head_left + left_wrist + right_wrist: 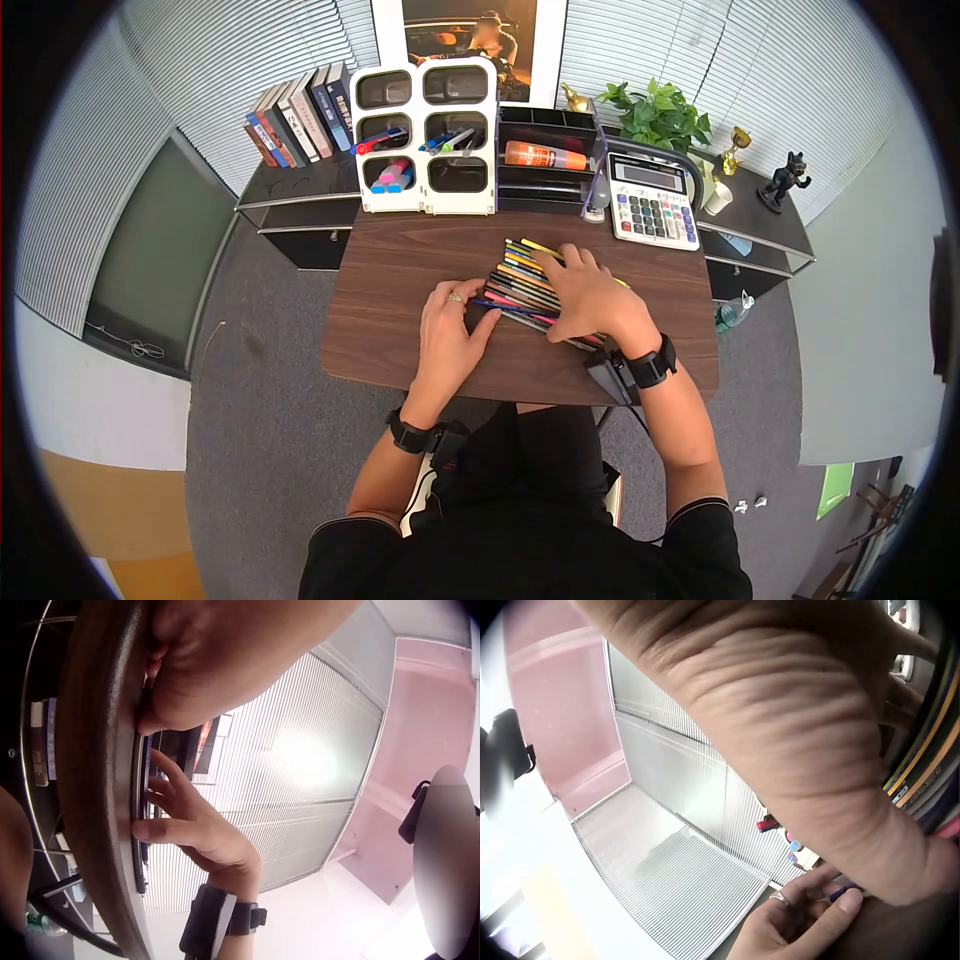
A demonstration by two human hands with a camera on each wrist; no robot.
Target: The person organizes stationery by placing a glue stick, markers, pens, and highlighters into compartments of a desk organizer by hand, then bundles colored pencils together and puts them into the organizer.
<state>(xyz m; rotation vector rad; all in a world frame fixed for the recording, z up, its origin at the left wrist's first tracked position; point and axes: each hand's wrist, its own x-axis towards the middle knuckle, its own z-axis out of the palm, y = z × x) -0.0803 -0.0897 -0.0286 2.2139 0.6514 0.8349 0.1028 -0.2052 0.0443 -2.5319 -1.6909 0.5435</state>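
Observation:
Many pens and pencils (522, 284) lie side by side in a slanted row on the brown desk. At their left end is my left hand (445, 335), a ring on one finger; its thumb and fingers pinch the end of a blue pen (488, 303), whose dark end (843, 892) shows between them in the right wrist view. My right hand (598, 302) lies over the right part of the row, fingers spread and slightly bent, covering the pens' right ends. The left wrist view shows the right hand (202, 829) low along the desk edge.
A white organizer (422, 188) with pens and markers stands at the back of the desk (385, 330). Beside it are a dark rack holding an orange tube (545, 156) and a calculator (653, 203). Behind are books (300, 120), a plant (660, 118) and figurines.

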